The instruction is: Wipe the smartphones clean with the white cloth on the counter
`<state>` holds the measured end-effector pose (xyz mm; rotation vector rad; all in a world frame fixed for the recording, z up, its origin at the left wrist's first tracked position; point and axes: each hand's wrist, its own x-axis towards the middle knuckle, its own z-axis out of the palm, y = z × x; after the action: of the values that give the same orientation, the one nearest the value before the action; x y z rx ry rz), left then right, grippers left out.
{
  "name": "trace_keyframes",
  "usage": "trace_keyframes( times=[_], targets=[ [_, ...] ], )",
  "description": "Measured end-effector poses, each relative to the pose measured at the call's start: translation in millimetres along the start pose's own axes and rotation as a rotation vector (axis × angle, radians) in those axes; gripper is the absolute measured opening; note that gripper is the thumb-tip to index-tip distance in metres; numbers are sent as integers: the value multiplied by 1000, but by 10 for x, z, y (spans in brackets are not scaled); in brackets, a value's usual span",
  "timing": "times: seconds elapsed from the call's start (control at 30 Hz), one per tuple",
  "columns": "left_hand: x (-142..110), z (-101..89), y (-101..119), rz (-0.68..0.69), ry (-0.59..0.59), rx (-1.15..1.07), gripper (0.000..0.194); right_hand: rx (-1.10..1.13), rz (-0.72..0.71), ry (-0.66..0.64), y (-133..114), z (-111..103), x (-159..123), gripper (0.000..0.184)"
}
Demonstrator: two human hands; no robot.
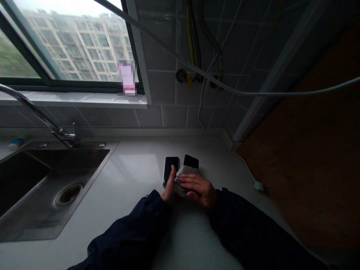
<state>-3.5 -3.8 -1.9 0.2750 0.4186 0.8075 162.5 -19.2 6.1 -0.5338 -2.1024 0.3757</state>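
Observation:
A black phone (191, 161) sticks out at its top end from a light grey cloth (186, 171), which covers its lower part. My left hand (169, 186) holds the phone from the left side, thumb pointing up; its other fingers are hidden behind the cloth and phone. Across the front, the fingers of my right hand (201, 188) lie close together and grip the cloth against the phone. A second phone (170, 168), dark-screened with a silvery edge, lies on the counter just behind my left thumb.
To the left, a steel sink (92, 170) with a chrome faucet (63, 135) is set into the white counter (132, 180). A white cable (242, 159) with a plug runs along the right side. Another cable (270, 93) crosses above, before the tiled wall. A brown panel (315, 150) bounds the right.

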Motion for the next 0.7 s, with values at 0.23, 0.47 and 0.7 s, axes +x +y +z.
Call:
trace_keyframes(
  times=[0.23,0.47,0.7],
  targets=[
    [58,-31,-39,59,20,26,74,-166,142,74,93,36,-44,35],
    [62,-63,-67,-27,21,95,81,-283,248,-22,256,61,-140,60],
    [33,45,-50,-8,20,123,79,-304,301,-65,237,24,-126,62]
  ],
)
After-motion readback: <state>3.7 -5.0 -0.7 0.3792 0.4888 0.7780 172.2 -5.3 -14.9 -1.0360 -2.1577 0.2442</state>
